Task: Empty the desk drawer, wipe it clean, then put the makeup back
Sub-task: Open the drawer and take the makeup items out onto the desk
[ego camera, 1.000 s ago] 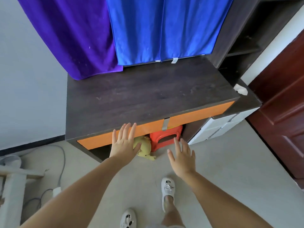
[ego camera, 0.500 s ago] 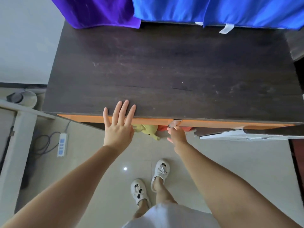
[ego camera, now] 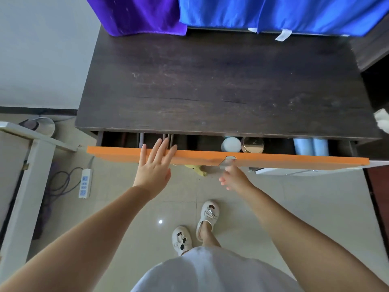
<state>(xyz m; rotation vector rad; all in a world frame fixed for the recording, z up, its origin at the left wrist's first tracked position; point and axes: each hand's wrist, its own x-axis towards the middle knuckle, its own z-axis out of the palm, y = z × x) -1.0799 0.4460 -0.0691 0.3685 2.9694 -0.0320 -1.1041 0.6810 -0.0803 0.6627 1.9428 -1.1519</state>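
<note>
The right hand (ego camera: 232,175) gripped the small metal handle (ego camera: 227,161) at the middle of the orange drawer front (ego camera: 273,160), its fingers curled up behind the pull and blurred, so the exact hold was hard to make out. The left hand (ego camera: 154,166) lay open and flat, fingers spread, with the fingertips (ego camera: 161,144) resting over the top edge of the drawer front, left of the handle.

The desk drawer (ego camera: 117,140) stood partly pulled out from under the dark wooden desk top (ego camera: 221,85), showing only a narrow strip of its inside; the rest sat hidden under the desk. In that strip a pale round cap (ego camera: 231,144) and a gold-lidded jar (ego camera: 253,145) stood side by side near the middle, just behind the handle. Further right lay two light blue tubes (ego camera: 311,146), touching each other (only their near ends showed). At the left part of the strip some thin upright pieces (ego camera: 169,138) could be seen, too dark to identify.

A purple cloth (ego camera: 143,15) and a blue cloth (ego camera: 273,13) hung at the back of the desk, cut off by the top of the view. Below the drawer a yellow toy (ego camera: 197,170) peeked out, mostly covered. A white power strip (ego camera: 85,183) lay on the tiled floor (ego camera: 294,197) to the left, and a white object (ego camera: 382,119) was clipped by the right edge.
</note>
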